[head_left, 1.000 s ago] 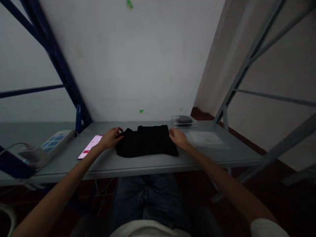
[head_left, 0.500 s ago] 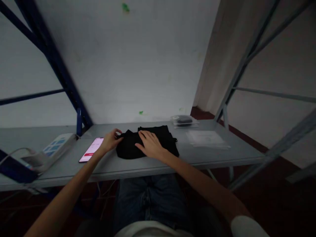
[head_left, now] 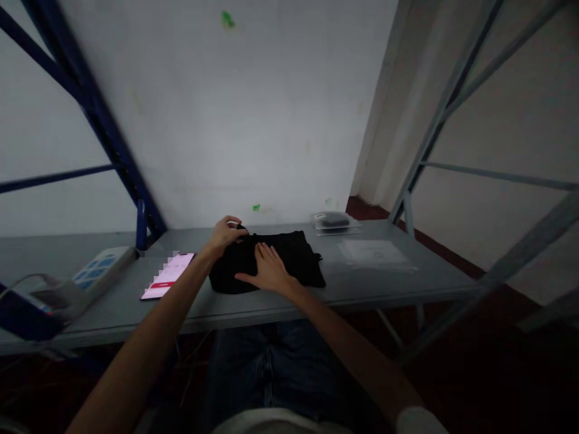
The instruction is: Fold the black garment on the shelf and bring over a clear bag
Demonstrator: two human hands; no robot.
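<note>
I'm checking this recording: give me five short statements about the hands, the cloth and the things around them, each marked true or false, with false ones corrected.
1. The right hand lies spread on the black cloth. True.
2. The phone is right of the black cloth. False: it is on the left, its screen lit.
3. The left hand is on the phone. False: it is at the far left edge of the black cloth.
4. A clear pack with something dark inside lies nearer the wall than the flat clear packets. True.
5. The power strip is left of the phone. True.
</note>
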